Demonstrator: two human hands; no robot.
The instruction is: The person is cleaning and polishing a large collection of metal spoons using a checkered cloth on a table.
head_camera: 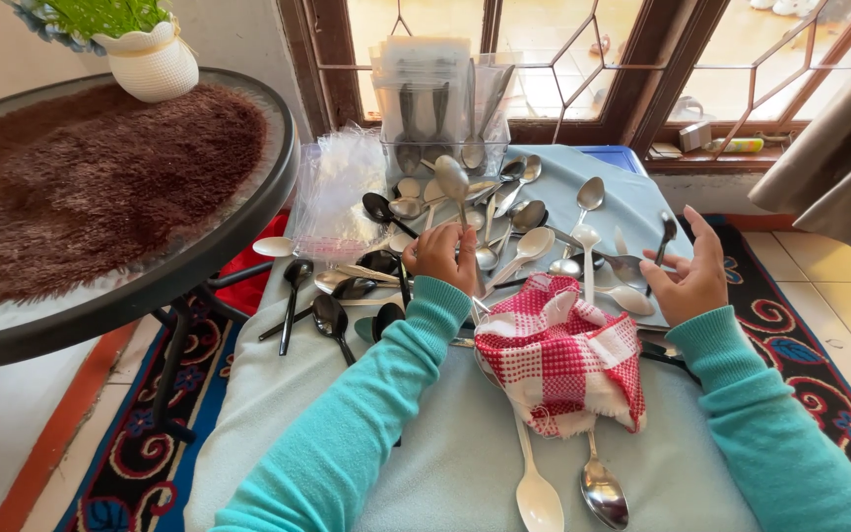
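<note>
While hands grip, smooth metal spoon (pixel 453 179) gleams.

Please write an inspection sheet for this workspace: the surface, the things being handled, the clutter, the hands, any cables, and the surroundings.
Surface: low table under a pale blue cloth.
Things in hand: a metal spoon held upright in the left hand; a red-and-white checked cloth lies bunched between the arms.
Clutter: many loose spoons, metal, black and white, scattered; a clear container of cutlery at the back; clear plastic bags.
Hands: the right hand is open, fingers spread, at the spoons' edge.
Cables: nothing seen.
Surroundings: round glass table with brown rug and potted plant; window; patterned carpet.
</note>
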